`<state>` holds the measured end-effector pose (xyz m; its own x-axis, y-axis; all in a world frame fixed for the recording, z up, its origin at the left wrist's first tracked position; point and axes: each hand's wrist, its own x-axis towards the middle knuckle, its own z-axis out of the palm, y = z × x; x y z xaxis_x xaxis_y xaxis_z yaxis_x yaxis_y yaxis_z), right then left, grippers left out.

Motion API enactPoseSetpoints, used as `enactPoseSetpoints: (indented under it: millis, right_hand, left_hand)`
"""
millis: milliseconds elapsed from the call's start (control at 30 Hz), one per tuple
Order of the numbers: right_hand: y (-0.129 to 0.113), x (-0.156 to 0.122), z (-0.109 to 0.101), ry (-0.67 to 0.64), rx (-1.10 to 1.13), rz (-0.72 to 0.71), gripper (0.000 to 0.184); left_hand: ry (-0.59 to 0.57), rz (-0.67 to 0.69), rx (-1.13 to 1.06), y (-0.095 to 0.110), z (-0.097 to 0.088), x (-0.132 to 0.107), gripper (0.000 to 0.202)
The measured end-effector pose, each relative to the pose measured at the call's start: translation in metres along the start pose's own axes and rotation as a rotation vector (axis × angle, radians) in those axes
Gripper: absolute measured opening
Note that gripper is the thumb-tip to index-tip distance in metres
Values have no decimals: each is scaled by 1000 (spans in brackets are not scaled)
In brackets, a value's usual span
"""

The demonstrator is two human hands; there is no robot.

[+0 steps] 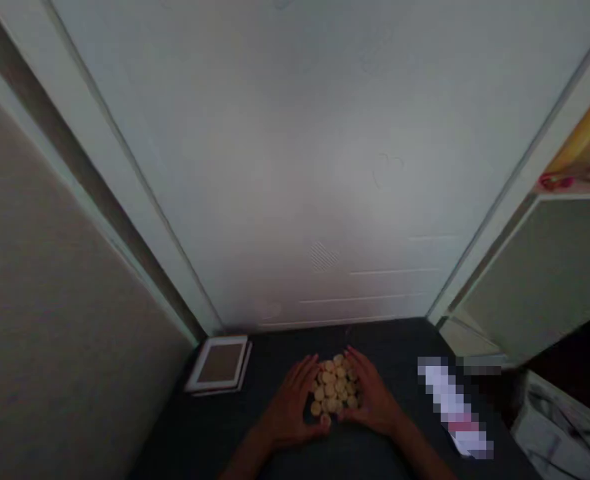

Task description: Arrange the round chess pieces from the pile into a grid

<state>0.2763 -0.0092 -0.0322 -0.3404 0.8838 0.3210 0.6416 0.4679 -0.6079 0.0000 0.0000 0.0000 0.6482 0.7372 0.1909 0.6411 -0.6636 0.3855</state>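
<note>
A cluster of round, gold-coloured coins (pixel 331 383) lies on the dark tabletop (pixel 335 457), some overlapping. Around its left side curves my left hand (pixel 292 403), fingers stretched forward and thumb reaching along the near edge beside a coin. My right hand (pixel 372 397) cups the right side in the same way, with its thumb near the front of the cluster. Both hands rest low at the coins' edges with thumbs and fingers apart, and neither has a coin gripped. The fingers partly hide the outermost coins.
At the table's back left lies a white-framed flat item with a brown middle (pixel 221 363). A blurred-out pale strip (pixel 455 407) lies at the right. Behind the table stands a white panel (pixel 295 167). A white box with cables (pixel 559 433) sits lower right.
</note>
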Motion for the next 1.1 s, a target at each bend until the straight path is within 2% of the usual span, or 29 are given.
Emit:
enactPoseSetpoints:
  millis: [100,200,400,667,867,1100]
  right_hand:
    - [7,-12,-7,10,-20,12,117]
    - [11,-16,-15,-64,-66,-14,126]
    - [11,8,-18,-205,-125,-89,137]
    - [6,24,-3,-182,-85,-102,133]
    - [-2,28,-1,-205,-74,-84,133]
    - [-8,37,9,-215,-68,-128,132]
  left_hand:
    - [-37,47,12,4,2,13,115]
    - [-87,113,8,6,3,26,126]
    - [-125,208,-13,0,0,44,122]
    - [-89,204,-28,-6,-8,35,105]
    - [-98,188,-22,-10,-4,33,100]
    - [-94,127,-9,-20,-5,22,90]
